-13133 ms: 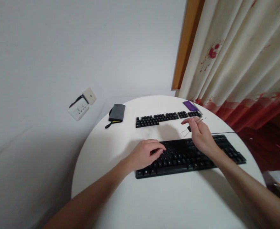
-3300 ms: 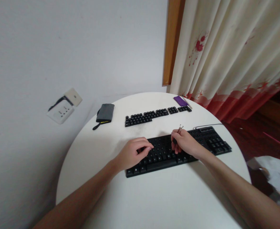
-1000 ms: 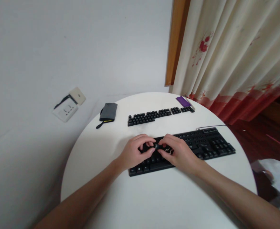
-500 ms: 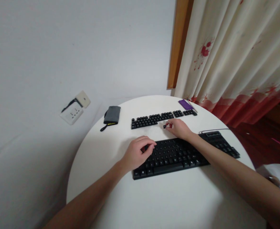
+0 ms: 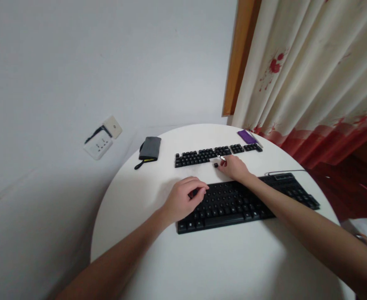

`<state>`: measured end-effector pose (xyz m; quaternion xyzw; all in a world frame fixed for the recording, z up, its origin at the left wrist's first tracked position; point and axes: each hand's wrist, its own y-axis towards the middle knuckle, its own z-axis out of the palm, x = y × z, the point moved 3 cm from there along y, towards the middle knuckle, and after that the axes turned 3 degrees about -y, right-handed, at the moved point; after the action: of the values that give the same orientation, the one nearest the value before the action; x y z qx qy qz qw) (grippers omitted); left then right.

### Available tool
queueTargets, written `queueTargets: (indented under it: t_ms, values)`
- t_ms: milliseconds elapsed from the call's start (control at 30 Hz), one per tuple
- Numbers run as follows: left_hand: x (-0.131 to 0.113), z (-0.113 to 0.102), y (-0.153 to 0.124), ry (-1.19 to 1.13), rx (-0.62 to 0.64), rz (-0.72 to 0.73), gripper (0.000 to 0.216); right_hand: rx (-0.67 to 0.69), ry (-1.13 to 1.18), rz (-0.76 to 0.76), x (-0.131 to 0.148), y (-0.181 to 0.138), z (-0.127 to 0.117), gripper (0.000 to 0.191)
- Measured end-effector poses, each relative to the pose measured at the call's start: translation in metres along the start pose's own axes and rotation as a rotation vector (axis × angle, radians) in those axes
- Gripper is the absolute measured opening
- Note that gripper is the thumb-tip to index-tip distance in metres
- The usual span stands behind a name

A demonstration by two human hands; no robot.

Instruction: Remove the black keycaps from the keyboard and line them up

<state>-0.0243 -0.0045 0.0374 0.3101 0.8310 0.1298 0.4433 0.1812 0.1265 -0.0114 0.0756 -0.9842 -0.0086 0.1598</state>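
Note:
A black keyboard (image 5: 225, 222) lies on the round white table, with many of its upper keycaps off. Over its left end rests my left hand (image 5: 186, 198), thumb and fingers curled together; whether anything is inside I cannot tell. Beyond the keyboard, my right hand (image 5: 233, 168) is closed on a slim silver metal tool (image 5: 221, 158) that points to the back left. A single black keycap (image 5: 215, 165) sits by the right fingertips. Loose keycaps (image 5: 191, 159) stand in rows just behind that hand.
A grey pouch (image 5: 150, 148) with a black loop lies at the back left of the table (image 5: 133, 200). At the back right are a purple cloth-like item (image 5: 246, 136) and a thin stick. The keyboard cable (image 5: 283, 171) runs off right. A wall and curtain (image 5: 308, 75) stand behind.
The keycap at my right fingertips now appears let go on the table, and the silver tool shows more clearly. My left hand stays put; the whole view has shifted slightly.

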Motion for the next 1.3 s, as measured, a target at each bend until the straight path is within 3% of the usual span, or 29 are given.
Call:
queueTargets:
  t_ms: [367, 1300]
  values:
    - [0.001, -0.001, -0.001, 0.009, -0.003, -0.004, 0.016, 0.003, 0.054, 0.062, 0.017, 0.013, 0.006, 0.015]
    - [0.0, 0.001, -0.001, 0.005, 0.018, -0.012, 0.017, -0.023, 0.018, 0.079, 0.024, 0.02, 0.007, 0.014]
